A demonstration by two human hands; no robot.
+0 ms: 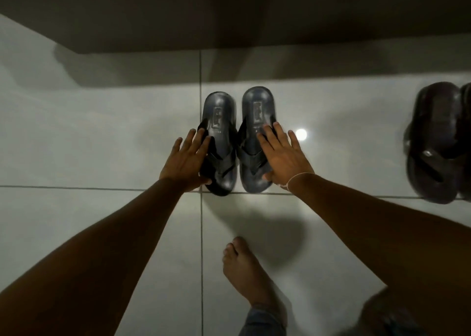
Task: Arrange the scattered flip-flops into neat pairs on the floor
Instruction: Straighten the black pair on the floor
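Observation:
Two dark blue flip-flops lie side by side on the white tiled floor, heels pointing away from me. My left hand [187, 161] rests flat against the outer edge of the left flip-flop [219, 121], fingers spread over its strap. My right hand [283, 155] lies spread on the right flip-flop [258, 114], thumb hooked at its toe end near me. Neither hand is closed around a flip-flop. A dark brown flip-flop [435, 142] lies at the far right, with the edge of another one [467, 137] beside it, cut off by the frame.
A dark wall base or ledge [229, 25] runs across the top, just beyond the heels. My bare foot [248, 269] stands on the tiles below the pair. A bright lamp reflection [301, 134] shines on the floor to the right of the pair.

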